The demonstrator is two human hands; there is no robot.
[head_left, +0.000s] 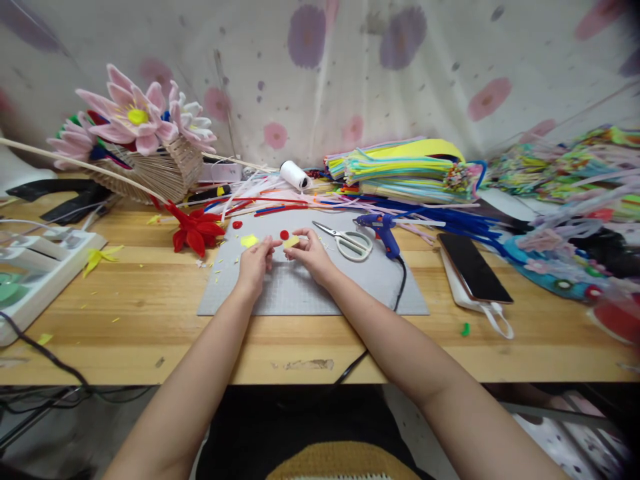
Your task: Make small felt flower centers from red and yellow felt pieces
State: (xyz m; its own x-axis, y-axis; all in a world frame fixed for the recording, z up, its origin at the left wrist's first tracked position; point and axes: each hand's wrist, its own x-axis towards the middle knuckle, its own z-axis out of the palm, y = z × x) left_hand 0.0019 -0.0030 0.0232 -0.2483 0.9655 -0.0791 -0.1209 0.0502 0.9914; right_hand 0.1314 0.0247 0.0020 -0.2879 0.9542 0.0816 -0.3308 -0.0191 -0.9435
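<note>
My right hand (311,252) pinches a small pale yellow piece (291,242) between thumb and fingertips, low over a grey cutting mat (310,300). Close beside it, my left hand (256,261) has its index finger pointing toward that piece and the other fingers curled; whatever they hold, if anything, is hidden. A red disc (285,235) shows just beyond the fingertips, and another red disc (237,225) lies at the mat's upper left. Bright yellow felt-like pieces (249,240) are by my left hand. Scissors (353,245) and a blue glue gun (383,232) rest to the right.
A red fuzzy flower (195,230) lies left of the mat, near a basket (155,170) of pink flowers. Bundled pipe cleaners (405,170) and a thread spool (294,175) are behind. A phone (477,267) lies right, a power strip (55,280) left. The glue gun's cord (403,283) crosses the mat.
</note>
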